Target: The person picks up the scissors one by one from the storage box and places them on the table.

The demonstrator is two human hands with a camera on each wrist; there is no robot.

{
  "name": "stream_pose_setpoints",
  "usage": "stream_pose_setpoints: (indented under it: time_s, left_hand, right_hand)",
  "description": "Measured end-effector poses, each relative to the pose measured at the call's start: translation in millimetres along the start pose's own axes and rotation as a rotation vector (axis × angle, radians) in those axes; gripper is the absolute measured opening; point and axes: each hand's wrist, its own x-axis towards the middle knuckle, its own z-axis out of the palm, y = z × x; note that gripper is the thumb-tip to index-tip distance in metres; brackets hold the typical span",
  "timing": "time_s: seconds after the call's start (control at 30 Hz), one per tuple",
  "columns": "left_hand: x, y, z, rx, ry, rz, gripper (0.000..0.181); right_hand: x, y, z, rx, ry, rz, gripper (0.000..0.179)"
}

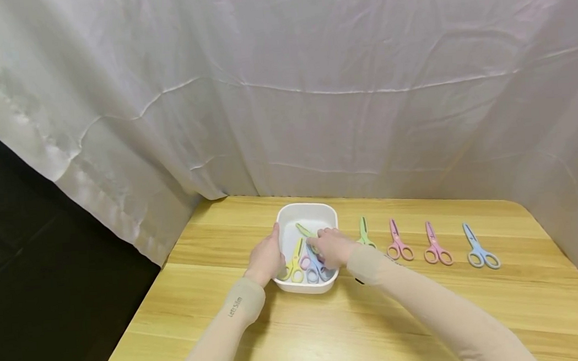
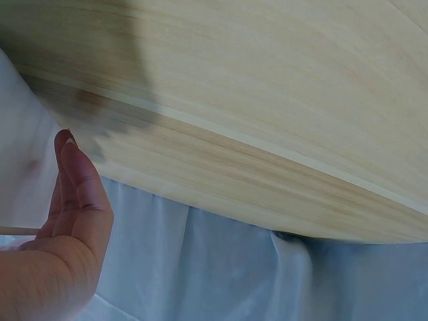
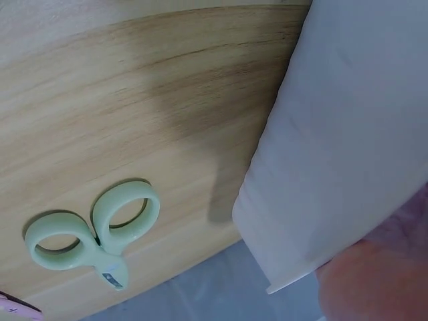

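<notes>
My left hand (image 1: 266, 256) holds the left wall of a white plastic bin (image 1: 308, 288); in the left wrist view its fingers (image 2: 83, 180) lie along the outside, the thumb hidden. Reaching over the bin's right rim, my right hand (image 1: 334, 247) pinches green scissors (image 1: 304, 230) near the handles, their blades pointing away to the left. Yellow scissors (image 1: 296, 262) and blue scissors (image 1: 313, 267) lie below in the bin, with a pink handle loop (image 1: 304, 262) between them. In the right wrist view the bin's wall (image 3: 334, 147) hides most of this hand.
Right of the bin, a row of scissors lies on the wooden table (image 1: 377, 324): a green pair (image 1: 364, 232), two pink pairs (image 1: 396, 243) (image 1: 434, 246) and a blue pair (image 1: 478, 249). A pale curtain (image 1: 316, 134) hangs behind the table's far edge.
</notes>
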Motion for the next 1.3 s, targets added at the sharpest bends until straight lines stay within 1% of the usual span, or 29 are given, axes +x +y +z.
stream_pose_setpoints:
  time_s: [0.2, 0.4, 0.57, 0.63, 0.73, 0.93, 1.03, 1.2, 1.3]
  left_hand:
    - [0.2, 0.6, 0.4, 0.006, 0.008, 0.006, 0.092]
    - [0.5, 1.1, 1.1, 0.014, 0.013, 0.013, 0.091]
    - [0.4, 1.1, 1.6, 0.023, 0.02, 0.013, 0.091]
    - [0.2, 1.3, 1.8, 0.024, 0.019, 0.012, 0.092]
    - [0.1, 1.3, 2.3, 0.025, 0.016, 0.011, 0.093]
    - [0.2, 0.3, 2.3, 0.023, 0.015, 0.011, 0.093]
    - [0.2, 0.0, 2.6, 0.019, 0.011, 0.008, 0.094]
    - [0.6, -0.5, 2.8, 0.024, 0.011, 0.008, 0.095]
    - [0.3, -0.6, 3.0, 0.028, 0.013, 0.007, 0.095]
  right_hand:
    - [-3.0, -1, -2, 0.017, 0.007, -0.01, 0.068]
    - [-3.5, -1, -3, 0.013, -0.025, -0.018, 0.064]
    - [-2.8, -2, -4, -0.029, -0.026, -0.066, 0.051]
    - [-1.9, -2, -4, -0.031, -0.033, -0.069, 0.046]
    - [-0.4, -2, -4, -0.026, -0.05, -0.056, 0.044]
    - [1.1, -5, -7, -0.016, -0.058, -0.039, 0.039]
    - [1.3, -6, -10, 0.02, -0.061, -0.031, 0.036]
    - [3.3, -7, -18, 0.085, -0.083, 0.013, 0.02]
    - [3.9, -9, -25, 0.126, -0.104, 0.042, 0.019]
